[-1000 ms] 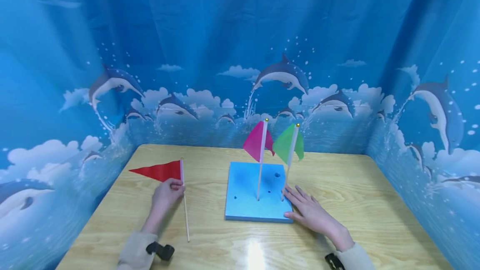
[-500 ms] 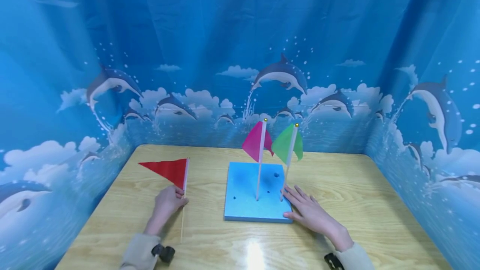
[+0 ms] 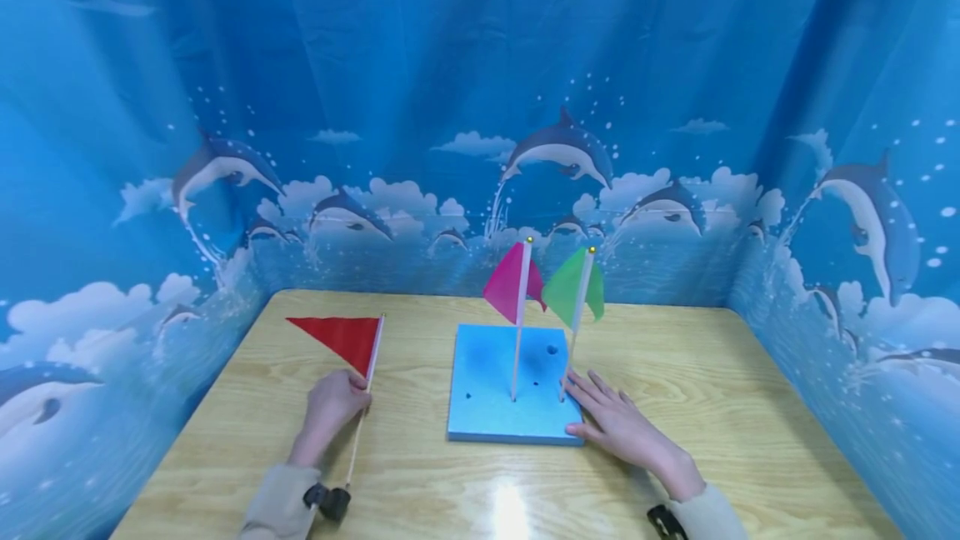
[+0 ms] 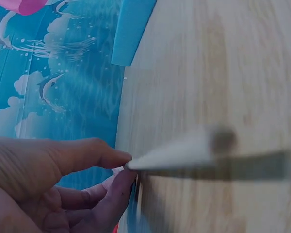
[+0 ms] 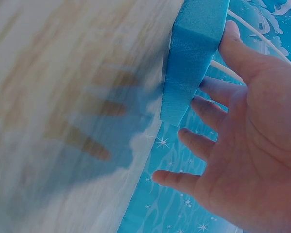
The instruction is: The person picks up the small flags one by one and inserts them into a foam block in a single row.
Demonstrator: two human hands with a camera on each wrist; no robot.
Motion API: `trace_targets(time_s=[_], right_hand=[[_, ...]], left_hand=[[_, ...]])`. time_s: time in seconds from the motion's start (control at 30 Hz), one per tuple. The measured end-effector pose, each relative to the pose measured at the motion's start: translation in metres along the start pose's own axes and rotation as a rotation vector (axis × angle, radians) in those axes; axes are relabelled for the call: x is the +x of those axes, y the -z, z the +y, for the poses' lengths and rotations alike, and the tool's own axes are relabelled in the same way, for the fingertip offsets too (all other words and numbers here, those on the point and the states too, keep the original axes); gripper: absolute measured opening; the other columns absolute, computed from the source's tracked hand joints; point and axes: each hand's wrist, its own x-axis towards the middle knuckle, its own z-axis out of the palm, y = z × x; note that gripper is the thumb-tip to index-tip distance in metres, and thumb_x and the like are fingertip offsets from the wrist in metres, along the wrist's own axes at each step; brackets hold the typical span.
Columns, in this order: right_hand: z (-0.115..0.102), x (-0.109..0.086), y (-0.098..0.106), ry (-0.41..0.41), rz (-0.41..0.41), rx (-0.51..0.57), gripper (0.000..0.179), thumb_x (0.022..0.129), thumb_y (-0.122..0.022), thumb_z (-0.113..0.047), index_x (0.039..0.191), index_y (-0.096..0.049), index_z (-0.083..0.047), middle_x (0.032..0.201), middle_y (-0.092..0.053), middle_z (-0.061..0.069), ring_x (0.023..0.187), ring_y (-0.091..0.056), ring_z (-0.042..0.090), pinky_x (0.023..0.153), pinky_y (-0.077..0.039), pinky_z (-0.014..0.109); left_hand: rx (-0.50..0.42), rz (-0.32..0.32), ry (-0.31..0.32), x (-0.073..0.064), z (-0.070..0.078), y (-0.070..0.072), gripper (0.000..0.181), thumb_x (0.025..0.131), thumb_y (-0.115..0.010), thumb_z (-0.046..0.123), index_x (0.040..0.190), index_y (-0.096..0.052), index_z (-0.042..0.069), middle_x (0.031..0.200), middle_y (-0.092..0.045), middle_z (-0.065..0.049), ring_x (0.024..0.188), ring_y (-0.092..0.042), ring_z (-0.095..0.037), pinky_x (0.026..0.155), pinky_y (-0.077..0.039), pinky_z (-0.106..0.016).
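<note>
My left hand pinches the thin stick of a red triangular flag, left of the blue foam block. The flag's cloth points left, and its stick slants down toward my wrist. In the left wrist view the blurred stick end juts out past my thumb and fingers. Fingers spread, my right hand rests on the block's right edge. A pink flag and a green flag stand in the block, the green one tilted slightly right.
Several holes show in the block's top, one larger hole near its back right. Everything rests on a light wooden table. A blue dolphin-print curtain hangs behind and along both sides.
My left hand has shifted slightly right and nearer my body with the red flag. The flag's stick has turned, its lower end swinging left toward my wrist. My right hand stays on the block.
</note>
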Motion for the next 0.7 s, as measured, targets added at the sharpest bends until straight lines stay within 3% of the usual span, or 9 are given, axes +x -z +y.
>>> trace_targets(time_s=[0.3,0.43,0.57,0.7], right_hand=[[-0.002,0.001,0.001,-0.016,-0.002,0.006,0.072,0.101,-0.055,-0.050,0.158,-0.034,-0.013,0.166,-0.025,0.013,0.151,-0.016,0.047,0.111,-0.013,0.080],[-0.002,0.001,0.002,-0.013,-0.002,0.009,0.072,0.101,-0.056,-0.050,0.158,-0.034,-0.013,0.166,-0.024,0.013,0.151,-0.016,0.047,0.111,-0.014,0.081],[-0.003,0.001,0.001,-0.015,-0.006,0.012,0.072,0.101,-0.056,-0.050,0.159,-0.034,-0.013,0.166,-0.025,0.013,0.151,-0.015,0.046,0.110,-0.014,0.081],[-0.005,0.001,0.001,-0.009,-0.005,0.015,0.071,0.101,-0.056,-0.048,0.158,-0.034,-0.012,0.166,-0.026,0.014,0.151,-0.016,0.048,0.109,-0.014,0.082]], left_hand=[[-0.057,-0.116,0.109,0.004,0.003,0.005,0.022,0.082,-0.076,0.010,0.099,-0.073,-0.004,0.082,-0.075,-0.010,0.077,-0.069,-0.021,0.070,-0.052,-0.034],[-0.134,-0.155,0.161,0.004,0.007,0.006,0.023,0.087,-0.075,0.009,0.105,-0.071,-0.006,0.083,-0.073,-0.008,0.073,-0.066,-0.016,0.066,-0.054,-0.030],[-0.237,-0.152,0.160,0.006,0.013,0.006,0.024,0.089,-0.071,0.005,0.110,-0.069,-0.008,0.084,-0.073,-0.009,0.070,-0.067,-0.015,0.061,-0.056,-0.027],[-0.339,-0.109,0.133,0.010,0.025,0.006,0.029,0.092,-0.068,0.004,0.118,-0.066,-0.008,0.095,-0.072,-0.014,0.072,-0.068,-0.014,0.067,-0.061,-0.031]])
